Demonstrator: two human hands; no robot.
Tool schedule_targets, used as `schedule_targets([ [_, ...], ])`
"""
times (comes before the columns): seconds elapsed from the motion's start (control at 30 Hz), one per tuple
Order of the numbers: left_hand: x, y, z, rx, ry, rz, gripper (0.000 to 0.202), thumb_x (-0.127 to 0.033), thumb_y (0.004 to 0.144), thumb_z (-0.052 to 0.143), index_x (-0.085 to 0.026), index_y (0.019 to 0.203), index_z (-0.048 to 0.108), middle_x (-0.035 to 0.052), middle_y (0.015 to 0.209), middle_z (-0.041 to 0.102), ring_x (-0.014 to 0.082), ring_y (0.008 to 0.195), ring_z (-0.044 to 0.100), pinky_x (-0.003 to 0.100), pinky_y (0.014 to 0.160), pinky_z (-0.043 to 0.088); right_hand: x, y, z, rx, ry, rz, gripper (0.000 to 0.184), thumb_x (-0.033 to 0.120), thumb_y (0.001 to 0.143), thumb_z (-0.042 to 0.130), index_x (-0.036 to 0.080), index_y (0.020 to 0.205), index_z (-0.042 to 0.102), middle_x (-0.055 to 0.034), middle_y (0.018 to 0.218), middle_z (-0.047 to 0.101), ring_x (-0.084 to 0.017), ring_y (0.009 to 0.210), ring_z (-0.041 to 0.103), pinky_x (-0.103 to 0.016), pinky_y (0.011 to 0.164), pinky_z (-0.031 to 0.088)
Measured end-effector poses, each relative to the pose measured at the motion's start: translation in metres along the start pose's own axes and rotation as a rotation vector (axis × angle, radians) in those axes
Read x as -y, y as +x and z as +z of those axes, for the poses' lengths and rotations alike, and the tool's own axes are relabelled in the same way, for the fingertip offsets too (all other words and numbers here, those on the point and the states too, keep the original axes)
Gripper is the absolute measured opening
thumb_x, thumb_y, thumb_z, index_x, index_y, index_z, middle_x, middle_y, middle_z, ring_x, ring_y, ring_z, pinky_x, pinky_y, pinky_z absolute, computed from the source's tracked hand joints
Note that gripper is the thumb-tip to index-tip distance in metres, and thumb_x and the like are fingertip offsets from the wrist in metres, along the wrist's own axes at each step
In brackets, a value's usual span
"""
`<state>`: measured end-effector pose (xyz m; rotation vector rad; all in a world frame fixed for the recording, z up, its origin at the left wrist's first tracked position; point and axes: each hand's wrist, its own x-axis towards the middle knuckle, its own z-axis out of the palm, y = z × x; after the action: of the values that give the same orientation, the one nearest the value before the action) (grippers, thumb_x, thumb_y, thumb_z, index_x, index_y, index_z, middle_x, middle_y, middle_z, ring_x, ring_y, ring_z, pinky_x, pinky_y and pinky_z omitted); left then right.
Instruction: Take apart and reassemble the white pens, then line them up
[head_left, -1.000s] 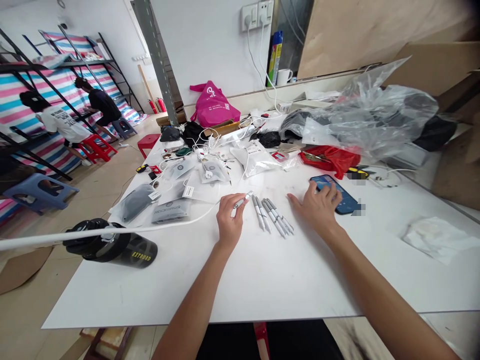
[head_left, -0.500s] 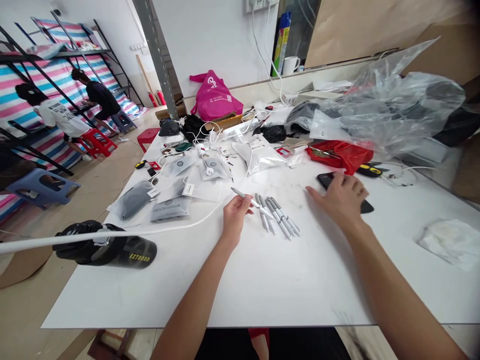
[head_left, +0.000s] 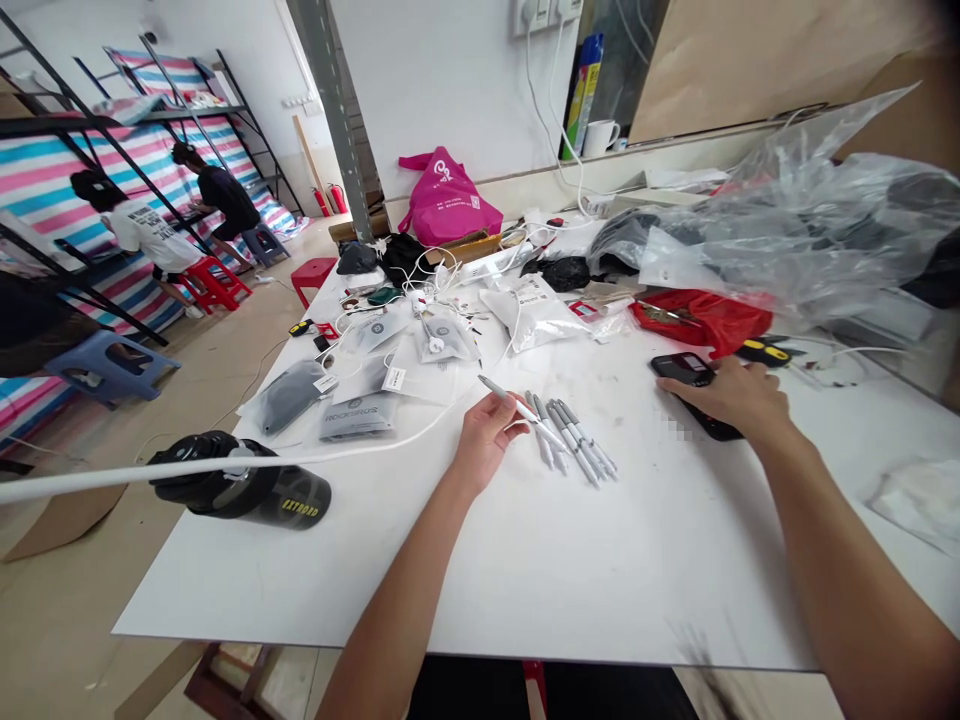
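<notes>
Left hand (head_left: 484,440) had one pen (head_left: 508,400) pinched in its fingers (head_left: 501,425), lifted off the tabletop (head_left: 570,570) just beside the row of pens (head_left: 574,440) lying flat. So one was picked up, the rest looked untouched. Right hand (head_left: 739,398) lay loosely curled over a dark phone (head_left: 684,372), well apart from the pens.
</notes>
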<state>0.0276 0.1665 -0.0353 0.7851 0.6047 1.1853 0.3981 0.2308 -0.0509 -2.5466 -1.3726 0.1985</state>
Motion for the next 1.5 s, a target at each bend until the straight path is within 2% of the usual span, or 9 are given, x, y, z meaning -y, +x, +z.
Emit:
schedule_targets([
  [0.57, 0.005, 0.004, -0.002, -0.028, 0.040, -0.013, 0.035, -0.049, 0.081, 0.092, -0.020, 0.096, 0.080, 0.0055, 0.098, 0.075, 0.0167, 0.093, 0.069, 0.029, 0.081, 0.049, -0.011, -0.007, 0.002, -0.016, -0.032, 0.030, 0.090, 0.078, 0.082, 0.072, 0.008, 0.136, 0.060, -0.0404, 0.140, 0.052, -0.051, 0.132, 0.048, -0.056, 0.091, 0.040],
  [0.67, 0.008, 0.006, -0.003, -0.039, 0.057, 0.000, 0.036, -0.049, 0.079, 0.093, -0.021, 0.098, 0.081, 0.0060, 0.100, 0.077, 0.0177, 0.095, 0.070, 0.030, 0.082, 0.049, 0.002, -0.025, -0.003, -0.180, 0.011, -0.114, 0.094, 0.077, 0.083, 0.073, 0.004, 0.141, 0.056, -0.0419, 0.143, 0.049, -0.052, 0.137, 0.044, -0.059, 0.100, 0.039],
  [0.73, 0.009, 0.007, -0.003, -0.058, 0.064, 0.011, 0.036, -0.048, 0.079, 0.094, -0.020, 0.099, 0.082, 0.0069, 0.103, 0.078, 0.0187, 0.098, 0.071, 0.031, 0.085, 0.050, 0.022, -0.044, -0.005, -0.275, 0.173, -0.331, 0.082, 0.074, 0.087, 0.070, 0.010, 0.138, 0.060, -0.0335, 0.139, 0.058, -0.045, 0.134, 0.052, -0.056, 0.104, 0.043],
  [0.8, 0.011, 0.009, -0.004, -0.086, 0.060, 0.024, 0.036, -0.046, 0.078, 0.094, -0.020, 0.100, 0.082, 0.0078, 0.106, 0.079, 0.0194, 0.101, 0.072, 0.031, 0.088, 0.051, 0.049, -0.070, -0.007, -0.151, 0.432, -0.614, 0.067, 0.071, 0.095, 0.061, 0.015, 0.133, 0.063, -0.0220, 0.125, 0.070, -0.034, 0.116, 0.065, -0.048, 0.099, 0.050],
  [0.9, 0.013, 0.010, -0.005, -0.136, 0.044, 0.047, 0.036, -0.044, 0.077, 0.095, -0.019, 0.100, 0.082, 0.0078, 0.107, 0.080, 0.0187, 0.101, 0.073, 0.031, 0.089, 0.052, 0.093, -0.111, -0.007, 0.253, 0.634, -0.803, 0.058, 0.068, 0.104, 0.050, 0.020, 0.134, 0.063, -0.0126, 0.111, 0.077, -0.026, 0.091, 0.070, -0.038, 0.078, 0.054],
  [1.0, 0.013, 0.011, -0.008, -0.193, 0.060, 0.083, 0.033, -0.043, 0.078, 0.094, -0.020, 0.099, 0.082, 0.0069, 0.108, 0.079, 0.0171, 0.102, 0.071, 0.029, 0.091, 0.051, 0.125, -0.137, -0.004, 0.533, 0.672, -0.982, 0.050, 0.062, 0.110, 0.041, 0.022, 0.108, 0.070, -0.0047, 0.088, 0.075, -0.020, 0.076, 0.065, -0.033, 0.072, 0.052],
  [1.1, 0.012, 0.013, -0.012, -0.261, 0.080, 0.103, 0.032, -0.044, 0.079, 0.093, -0.020, 0.097, 0.082, 0.0062, 0.110, 0.078, 0.0158, 0.102, 0.070, 0.027, 0.090, 0.050, 0.135, -0.141, 0.004, 0.459, 0.669, -1.031, 0.050, 0.060, 0.111, 0.040, 0.021, 0.100, 0.070, -0.0036, 0.085, 0.073, -0.018, 0.071, 0.061, -0.032, 0.069, 0.049],
  [1.27, 0.011, 0.018, -0.017, -0.299, 0.064, 0.107, 0.034, -0.046, 0.078, 0.094, -0.020, 0.095, 0.080, 0.0058, 0.109, 0.077, 0.0142, 0.097, 0.068, 0.026, 0.085, 0.050, 0.121, -0.136, 0.023, 0.247, 0.677, -0.983, 0.041, 0.056, 0.110, 0.047, 0.022, 0.118, 0.068, -0.0065, 0.096, 0.077, -0.022, 0.078, 0.067, -0.035, 0.074, 0.051],
  [1.5, 0.015, 0.022, -0.019, -0.355, 0.045, 0.118, 0.039, -0.047, 0.074, 0.096, -0.019, 0.096, 0.080, 0.0048, 0.103, 0.076, 0.0129, 0.092, 0.067, 0.026, 0.082, 0.051, 0.108, -0.137, 0.034, 0.154, 0.580, -1.041, 0.031, 0.046, 0.112, 0.045, 0.025, 0.124, 0.063, -0.0089, 0.112, 0.076, -0.020, 0.074, 0.068, -0.036, 0.072, 0.051],
])
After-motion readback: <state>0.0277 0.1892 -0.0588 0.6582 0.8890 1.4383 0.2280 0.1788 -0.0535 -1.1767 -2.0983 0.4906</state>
